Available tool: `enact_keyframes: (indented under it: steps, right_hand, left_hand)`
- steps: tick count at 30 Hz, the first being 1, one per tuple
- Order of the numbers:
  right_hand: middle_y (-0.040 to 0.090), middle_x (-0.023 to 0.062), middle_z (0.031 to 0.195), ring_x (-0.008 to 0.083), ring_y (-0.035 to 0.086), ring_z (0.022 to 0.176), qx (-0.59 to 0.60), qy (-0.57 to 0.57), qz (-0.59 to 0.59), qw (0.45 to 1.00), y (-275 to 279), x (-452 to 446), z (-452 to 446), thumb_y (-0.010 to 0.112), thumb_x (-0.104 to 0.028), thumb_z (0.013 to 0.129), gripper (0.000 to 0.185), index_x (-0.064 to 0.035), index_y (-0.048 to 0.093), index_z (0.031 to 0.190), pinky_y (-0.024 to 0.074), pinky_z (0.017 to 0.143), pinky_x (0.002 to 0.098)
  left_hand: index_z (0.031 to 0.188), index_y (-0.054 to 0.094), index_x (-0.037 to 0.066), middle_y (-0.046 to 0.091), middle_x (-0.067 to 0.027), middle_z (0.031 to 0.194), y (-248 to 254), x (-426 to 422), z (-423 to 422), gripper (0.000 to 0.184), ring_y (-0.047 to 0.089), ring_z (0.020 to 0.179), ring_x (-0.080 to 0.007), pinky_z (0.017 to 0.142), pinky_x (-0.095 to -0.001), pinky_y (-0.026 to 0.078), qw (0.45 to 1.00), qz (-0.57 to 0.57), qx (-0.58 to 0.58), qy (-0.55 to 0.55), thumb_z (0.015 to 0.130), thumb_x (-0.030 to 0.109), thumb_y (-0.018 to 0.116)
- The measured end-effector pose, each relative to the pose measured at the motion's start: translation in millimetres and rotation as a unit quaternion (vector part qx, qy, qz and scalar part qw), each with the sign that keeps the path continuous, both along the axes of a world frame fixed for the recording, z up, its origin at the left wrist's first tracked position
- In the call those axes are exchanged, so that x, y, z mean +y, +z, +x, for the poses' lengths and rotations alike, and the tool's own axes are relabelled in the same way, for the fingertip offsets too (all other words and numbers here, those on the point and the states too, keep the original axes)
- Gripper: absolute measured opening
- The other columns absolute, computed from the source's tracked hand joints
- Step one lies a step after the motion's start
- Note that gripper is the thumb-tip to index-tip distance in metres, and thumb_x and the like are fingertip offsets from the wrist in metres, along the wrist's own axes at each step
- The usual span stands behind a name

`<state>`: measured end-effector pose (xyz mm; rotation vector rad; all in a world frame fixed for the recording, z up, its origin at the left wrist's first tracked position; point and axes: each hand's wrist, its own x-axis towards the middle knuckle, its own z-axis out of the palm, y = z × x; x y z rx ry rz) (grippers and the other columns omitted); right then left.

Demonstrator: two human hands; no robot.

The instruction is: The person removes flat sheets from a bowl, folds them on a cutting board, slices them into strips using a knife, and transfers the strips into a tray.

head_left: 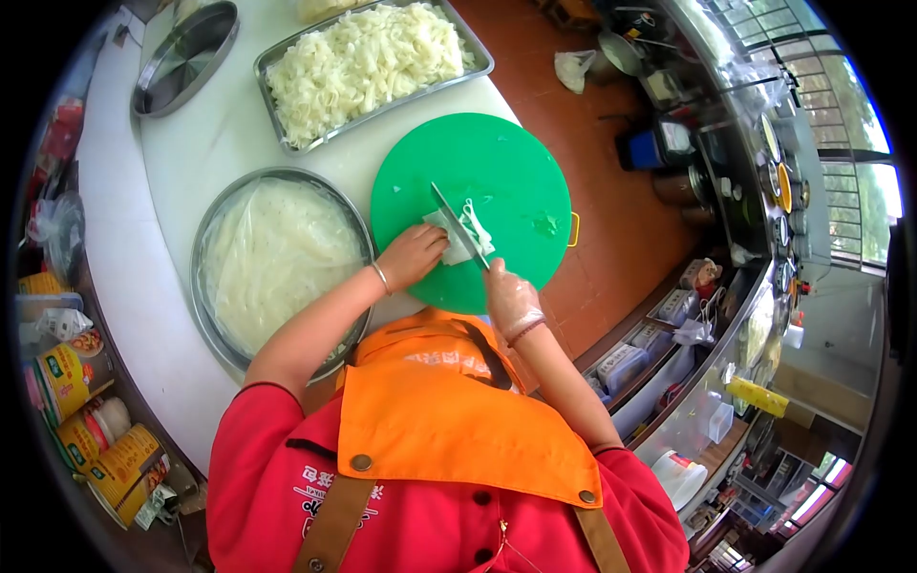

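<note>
This looks like a commercial kitchen, shown by a metal tray (401,106) heaped with pale strips (368,62) and a green chopping board (516,172) on the desk (181,148), bowls (784,187) lined up at the right, tins (124,468) at the left and an orange apron (458,411).

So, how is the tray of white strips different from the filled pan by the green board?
The tray is rectangular, while the pan is round. The tray holds a loose heap of strips; the pan holds a smooth, flat layer. The left forearm crosses above the pan's edge, while the tray lies clear of it. Both look like metal, stand on the same white tabletop and hold something pale.
</note>
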<state>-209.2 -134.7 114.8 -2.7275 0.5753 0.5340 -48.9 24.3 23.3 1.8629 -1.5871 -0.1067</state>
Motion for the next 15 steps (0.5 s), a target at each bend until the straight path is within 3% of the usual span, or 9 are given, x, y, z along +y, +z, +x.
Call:
enact_keyframes:
  steps: [5, 8, 11, 15]
  right_hand:
    - [0.069, 0.0219, 0.079, 0.0383, 0.07, 0.073, -0.002, -0.001, -0.003, 1.0, -37, 11, 27, 0.045, -0.015, 0.097, 0.019, 0.0, 0.045, 0.109, 0.0557, 0.062, 0.0475]
    - [0.069, 0.0221, 0.079, 0.0384, 0.07, 0.073, -0.034, -0.04, 0.033, 0.998, -29, 0, 27, 0.043, -0.018, 0.098, 0.021, 0.0002, 0.045, 0.109, 0.056, 0.064, 0.048]
    - [0.069, 0.0227, 0.08, 0.0416, 0.069, 0.073, -0.01, -0.026, 0.02, 0.999, -3, -2, 17, 0.042, -0.019, 0.099, 0.022, -0.0001, 0.045, 0.109, 0.0556, 0.064, 0.0491]
    - [0.07, 0.0205, 0.081, 0.0388, 0.07, 0.075, 0.005, 0.012, 0.028, 1.0, -11, 6, 6, 0.045, -0.021, 0.1, 0.026, 0.0011, 0.045, 0.113, 0.0558, 0.064, 0.0471]
  left_hand:
    - [0.106, 0.061, 0.006, 0.059, -0.0098, 0.112, 0, -9, -4, 0.024, 0.057, 0.106, -0.0303, 0.092, -0.0395, 0.047, 0.997, 0.076, -0.014, -0.016, 0.082, 0.009, 0.065]
    - [0.105, 0.061, 0.006, 0.059, -0.0098, 0.114, -7, -4, 1, 0.024, 0.057, 0.107, -0.0306, 0.092, -0.0398, 0.047, 0.999, 0.029, -0.013, -0.039, 0.082, 0.01, 0.065]
    - [0.103, 0.062, 0.006, 0.059, -0.0095, 0.113, -5, 5, -4, 0.023, 0.057, 0.107, -0.0305, 0.091, -0.0397, 0.047, 1.0, -0.008, 0.012, 0.007, 0.081, 0.009, 0.065]
    - [0.103, 0.063, 0.006, 0.059, -0.0094, 0.11, 4, 6, -4, 0.023, 0.057, 0.107, -0.0304, 0.092, -0.0403, 0.047, 1.0, 0.027, 0.001, -0.014, 0.08, 0.007, 0.066]
